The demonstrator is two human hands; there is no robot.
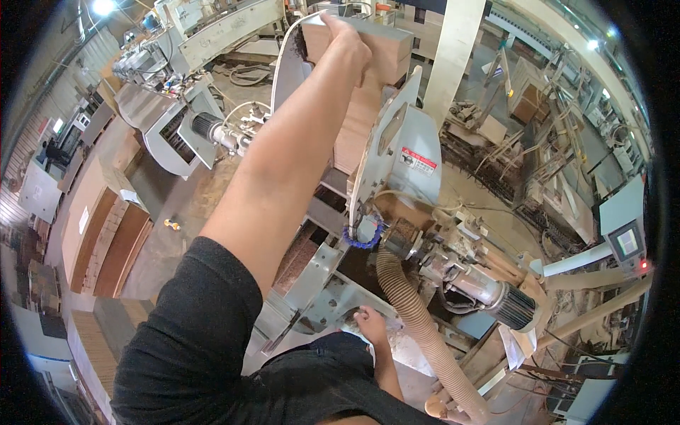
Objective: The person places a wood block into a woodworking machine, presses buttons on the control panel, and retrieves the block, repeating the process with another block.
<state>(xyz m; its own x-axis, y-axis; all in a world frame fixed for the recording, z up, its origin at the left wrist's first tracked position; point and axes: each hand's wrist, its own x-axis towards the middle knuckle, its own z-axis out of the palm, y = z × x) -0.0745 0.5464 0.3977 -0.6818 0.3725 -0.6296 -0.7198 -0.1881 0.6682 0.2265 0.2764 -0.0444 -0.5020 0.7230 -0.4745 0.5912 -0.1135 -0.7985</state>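
The left hand (345,41) reaches onto the wood stack (388,48) directly beneath its fingers, perhaps steadying it; their grip I can't tell. The right hand's (371,326) fingers curl loosely, seemingly empty.

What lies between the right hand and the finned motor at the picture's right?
In the head view, a ribbed hose crosses between right hand and finned motor, with dark cable nearer the motor.
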